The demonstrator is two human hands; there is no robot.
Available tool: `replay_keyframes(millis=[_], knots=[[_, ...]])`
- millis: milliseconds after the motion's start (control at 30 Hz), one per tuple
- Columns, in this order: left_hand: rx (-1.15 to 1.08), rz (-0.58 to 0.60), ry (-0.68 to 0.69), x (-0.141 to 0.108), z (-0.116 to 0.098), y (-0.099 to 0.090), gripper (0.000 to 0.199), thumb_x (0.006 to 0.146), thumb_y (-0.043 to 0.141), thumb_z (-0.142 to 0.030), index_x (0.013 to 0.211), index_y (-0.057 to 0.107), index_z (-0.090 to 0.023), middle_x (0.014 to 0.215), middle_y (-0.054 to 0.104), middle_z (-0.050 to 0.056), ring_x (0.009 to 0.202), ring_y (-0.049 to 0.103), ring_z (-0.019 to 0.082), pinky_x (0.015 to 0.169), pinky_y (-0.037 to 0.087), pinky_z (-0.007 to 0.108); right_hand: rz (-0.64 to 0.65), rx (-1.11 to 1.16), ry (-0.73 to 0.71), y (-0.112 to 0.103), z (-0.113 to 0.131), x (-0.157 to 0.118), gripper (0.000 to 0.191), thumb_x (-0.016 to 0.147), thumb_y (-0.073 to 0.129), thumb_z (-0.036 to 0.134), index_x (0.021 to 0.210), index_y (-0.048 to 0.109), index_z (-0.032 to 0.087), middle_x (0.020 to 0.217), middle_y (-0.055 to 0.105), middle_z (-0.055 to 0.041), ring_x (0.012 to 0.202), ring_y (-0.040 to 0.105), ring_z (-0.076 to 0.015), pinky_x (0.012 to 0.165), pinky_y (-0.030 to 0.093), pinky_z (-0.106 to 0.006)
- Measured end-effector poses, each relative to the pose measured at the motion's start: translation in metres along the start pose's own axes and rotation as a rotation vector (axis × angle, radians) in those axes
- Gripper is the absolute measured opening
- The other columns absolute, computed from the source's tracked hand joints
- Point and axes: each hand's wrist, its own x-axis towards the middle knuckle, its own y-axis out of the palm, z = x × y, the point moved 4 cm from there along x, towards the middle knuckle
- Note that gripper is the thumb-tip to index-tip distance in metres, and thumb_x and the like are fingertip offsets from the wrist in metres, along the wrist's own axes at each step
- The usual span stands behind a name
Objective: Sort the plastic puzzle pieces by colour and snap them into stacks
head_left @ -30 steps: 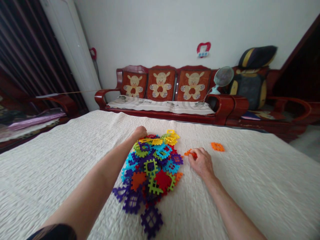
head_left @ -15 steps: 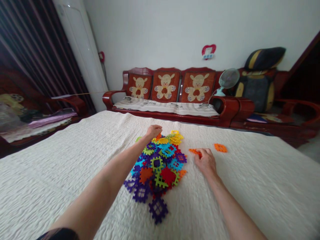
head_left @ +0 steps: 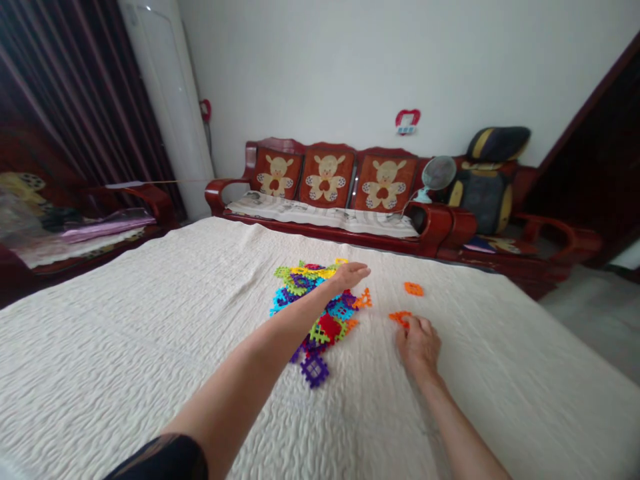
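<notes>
Orange toothed tiles (head_left: 413, 289) are lying right of frame centre in the head view; the right hand (head_left: 419, 343) is pinching an openwork tile (head_left: 399, 318). The left hand (head_left: 351, 274) is now reaching farther right across the multicoloured pile (head_left: 330, 327), apparently bringing another orange tile (head_left: 364, 299) towards the rest; its fingers are extending, grip unclear. Flat notched plastic is contrasting with rippled cream quilting (head_left: 150, 333).
</notes>
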Motion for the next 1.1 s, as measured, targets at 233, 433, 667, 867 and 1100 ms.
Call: replay_keyframes(millis=[233, 433, 667, 867, 1100], knots=[[0.632, -0.019, -0.002, -0.036, 0.039, -0.062, 0.038, 0.09, 0.061, -0.029, 0.125, 0.069, -0.017, 0.128, 0.069, 0.012, 0.12, 0.062, 0.025, 0.106, 0.045, 0.034, -0.045, 0.204, -0.038, -0.006, 0.036, -0.018, 0.039, 0.084, 0.046, 0.019, 0.118, 0.065, 0.013, 0.124, 0.061, -0.0169, 0.117, 0.054, -0.0285, 0.097, 0.045, -0.045], [0.758, -0.048, -0.025, -0.075, 0.096, -0.094, 0.04, 0.09, 0.06, -0.039, 0.126, 0.066, -0.023, 0.138, 0.06, 0.01, 0.127, 0.055, 0.027, 0.108, 0.044, 0.039, 0.187, 0.109, -0.073, -0.003, 0.059, -0.023, 0.047, 0.089, 0.046, 0.026, 0.133, 0.06, 0.018, 0.144, 0.052, -0.0156, 0.13, 0.043, -0.0322, 0.104, 0.037, -0.055], [0.658, -0.145, 0.067, -0.086, 0.119, -0.095, 0.037, 0.091, 0.06, -0.033, 0.127, 0.063, -0.022, 0.139, 0.057, 0.01, 0.13, 0.051, 0.024, 0.113, 0.041, 0.038, 0.226, 0.045, -0.109, -0.004, 0.062, -0.024, 0.037, 0.093, 0.045, 0.026, 0.12, 0.066, 0.016, 0.136, 0.058, -0.0156, 0.126, 0.045, -0.0313, 0.104, 0.035, -0.052], [0.609, -0.143, 0.136, -0.084, 0.126, -0.122, 0.022, 0.09, 0.055, -0.026, 0.105, 0.07, -0.019, 0.12, 0.067, 0.009, 0.118, 0.061, 0.02, 0.109, 0.045, 0.033, 0.211, 0.006, -0.121, -0.004, 0.063, -0.025, 0.034, 0.093, 0.046, 0.025, 0.117, 0.066, 0.014, 0.133, 0.06, -0.0152, 0.122, 0.049, -0.0293, 0.102, 0.035, -0.047], [0.571, -0.324, -0.111, -0.104, 0.144, -0.147, 0.023, 0.088, 0.057, -0.032, 0.099, 0.072, -0.019, 0.109, 0.072, 0.007, 0.104, 0.066, 0.02, 0.095, 0.05, 0.028, 0.179, -0.017, -0.132, -0.002, 0.063, -0.025, 0.031, 0.091, 0.048, 0.024, 0.115, 0.066, 0.014, 0.131, 0.062, -0.0143, 0.12, 0.051, -0.0277, 0.098, 0.035, -0.041]])
